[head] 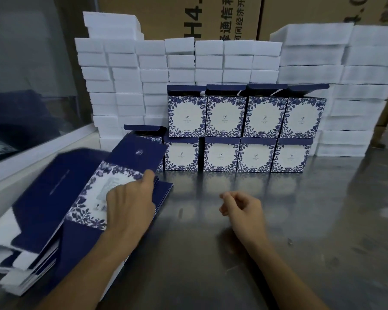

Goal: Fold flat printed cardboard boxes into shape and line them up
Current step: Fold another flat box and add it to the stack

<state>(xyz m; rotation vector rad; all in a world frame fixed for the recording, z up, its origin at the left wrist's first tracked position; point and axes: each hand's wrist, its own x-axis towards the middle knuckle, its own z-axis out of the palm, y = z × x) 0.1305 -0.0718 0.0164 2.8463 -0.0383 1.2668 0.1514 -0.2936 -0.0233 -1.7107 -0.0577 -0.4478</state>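
A pile of flat blue-and-white printed boxes (45, 220) lies at the left of the steel table. My left hand (130, 202) grips the right edge of the top flat box (112, 173), which is tilted up off the pile. My right hand (240, 205) hovers over the table with fingers loosely curled and holds nothing. Folded boxes (244, 128) stand in two stacked rows at the back, their navy lid flaps open. One more folded box (143, 130) stands at the left end, partly hidden behind the lifted flat box.
Stacks of white foam blocks (126, 86) wall in the back and right (356, 86). Brown cartons (202, 16) rise behind them. A glass pane with a white frame (43, 151) runs along the left. Bare steel table (278, 231) spreads in front of the rows.
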